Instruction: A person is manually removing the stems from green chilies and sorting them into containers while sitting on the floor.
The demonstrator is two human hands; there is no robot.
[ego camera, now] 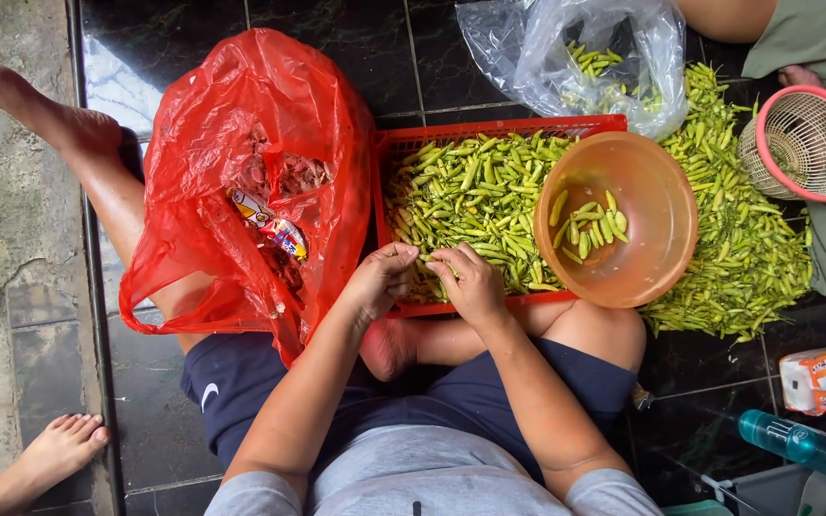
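**Both hands on one chili at crate's near edge**

Left hand [381, 277] and right hand [470, 282] pinch a green chili [427, 258] between fingertips, over the red crate [489, 129] of chilies. Floor: glossy black tile [336, 38], concrete strip at far left. Orange bowl [662, 191] overlaps crate's right end. Red bag [231, 134] crowds left side; loose chili heap [748, 248], clear bag [547, 48], another person's pink basket [767, 124] right.
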